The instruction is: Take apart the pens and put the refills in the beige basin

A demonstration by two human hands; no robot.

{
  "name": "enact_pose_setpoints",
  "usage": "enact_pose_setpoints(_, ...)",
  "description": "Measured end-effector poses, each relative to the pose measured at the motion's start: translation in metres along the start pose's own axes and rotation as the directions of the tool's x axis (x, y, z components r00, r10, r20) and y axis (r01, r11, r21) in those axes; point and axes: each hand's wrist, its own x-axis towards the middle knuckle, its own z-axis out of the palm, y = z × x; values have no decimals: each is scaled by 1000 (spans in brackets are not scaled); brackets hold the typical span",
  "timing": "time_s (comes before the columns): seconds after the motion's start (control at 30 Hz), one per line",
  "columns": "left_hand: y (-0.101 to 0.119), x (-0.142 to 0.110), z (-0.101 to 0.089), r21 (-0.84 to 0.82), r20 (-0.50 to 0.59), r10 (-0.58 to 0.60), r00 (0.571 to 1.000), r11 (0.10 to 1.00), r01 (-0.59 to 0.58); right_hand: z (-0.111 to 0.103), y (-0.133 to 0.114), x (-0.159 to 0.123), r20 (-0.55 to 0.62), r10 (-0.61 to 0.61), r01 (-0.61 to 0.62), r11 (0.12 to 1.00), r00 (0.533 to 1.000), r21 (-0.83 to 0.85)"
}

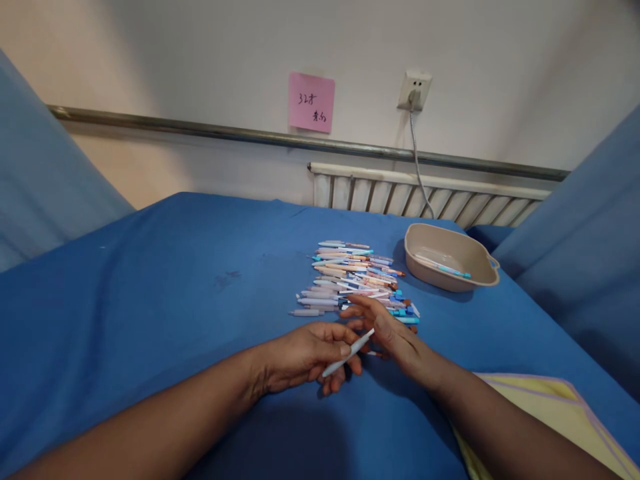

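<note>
My left hand (315,350) is closed around a pale grey-white pen (345,357), thumb on top, with the pen slanting up to the right. Its upper end comes close to my right hand (395,337), whose fingers are stretched out toward the left; whether they touch the pen I cannot tell. Just beyond both hands lies a pile of pens (345,273) in white, grey, orange, pink and blue, mostly lying crosswise. My right hand hides the pile's near right part. Below its fingers shows a small brownish pen end (376,354), mostly covered.
A beige plastic basin (450,283) with a few pens (443,267) inside stands right of the pile. A yellow cloth (540,407) lies under my right forearm. Blue cloth (165,287) covers the table. Behind are a radiator (380,190), a metal rail (225,133) and a plugged-in cord (417,160).
</note>
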Motion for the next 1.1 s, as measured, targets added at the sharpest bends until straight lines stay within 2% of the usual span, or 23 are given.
enact_pose_setpoints(0.2,-3,-2,1,14,-15,34,999,999,-34,2,5,8,-71,-10,28,966,997,258)
enact_pose_setpoints(0.37,1,-4,-2,-12,-53,67,996,998,-68,-5,-8,8,-208,-44,100,958,977,269)
enact_pose_setpoints(0.43,3,-5,-4,-15,-80,107,991,994,-108,-15,-13,7,-291,-50,109,976,955,191)
enact_pose_setpoints(0.53,6,-6,-8,-39,-121,162,979,985,-168,-30,-19,3,-361,-43,29,999,931,-46)
enact_pose_setpoints(0.57,7,-6,-9,-50,-136,173,975,982,-182,-34,-21,1,-333,-34,-7,993,942,-120)
enact_pose_setpoints(0.63,8,-6,-11,-68,-163,190,968,977,-203,-37,-23,-5,-191,29,-73,971,981,-227)
enact_pose_setpoints(0.7,8,-6,-13,-79,-182,203,962,972,-220,-36,-24,-10,-56,99,-113,925,994,-362)
enact_pose_setpoints(0.77,8,-6,-13,-87,-192,207,959,970,-226,-33,-22,-15,-11,123,-108,825,992,-555)
enact_pose_setpoints(0.83,7,-5,-12,-93,-196,206,959,969,-227,-29,-21,-17,-4,96,-70,702,995,-708)
enact_pose_setpoints(0.9,6,-5,-12,-95,-198,205,959,969,-227,-28,-20,-18,13,77,-39,633,997,-773)
enact_pose_setpoints(0.97,6,-4,-12,-97,-206,208,956,968,-232,-29,-20,-17,9,62,-31,611,998,-791)
enact_pose_setpoints(1.1,11,-5,-14,-93,-272,249,929,955,-283,-38,-20,-11,-112,-31,-73,587,993,-806)
